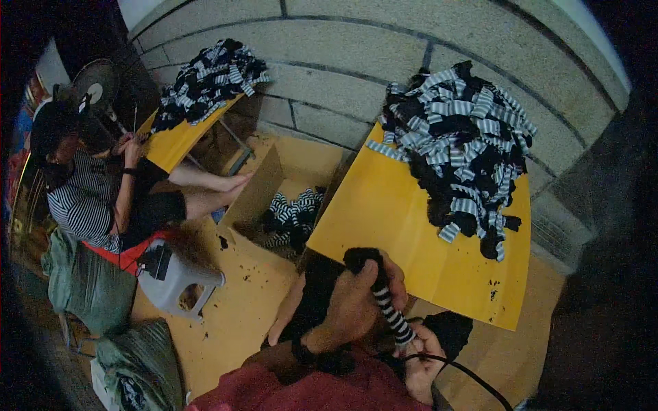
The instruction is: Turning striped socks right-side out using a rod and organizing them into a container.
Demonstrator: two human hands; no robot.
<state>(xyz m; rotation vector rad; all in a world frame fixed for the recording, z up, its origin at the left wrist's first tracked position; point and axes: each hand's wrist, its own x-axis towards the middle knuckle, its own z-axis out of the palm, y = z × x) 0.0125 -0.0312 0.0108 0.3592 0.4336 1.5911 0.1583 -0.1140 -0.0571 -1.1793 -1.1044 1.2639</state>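
A black-and-white striped sock [392, 316] stretches in a narrow tube between my two hands above my lap. My left hand [353, 301], with a dark band at its wrist, is closed around the sock's bunched black end, the thumb on top. Lower and to the right, my right hand [421, 356] grips the striped end with its fingertips. A thin black cable [473, 377] passes by the right hand and runs off to the lower right; whether a tool sits in that hand is hidden. Just beyond my hands is the yellow tabletop [363, 212].
A large heap of striped socks [466, 144] covers the table's far part. An open cardboard box [274, 178] with striped socks stands left of it. Further left, a seated person [89, 185] works at another yellow table [178, 140]. A grey stool [181, 281] and green sacks [137, 363] stand nearby.
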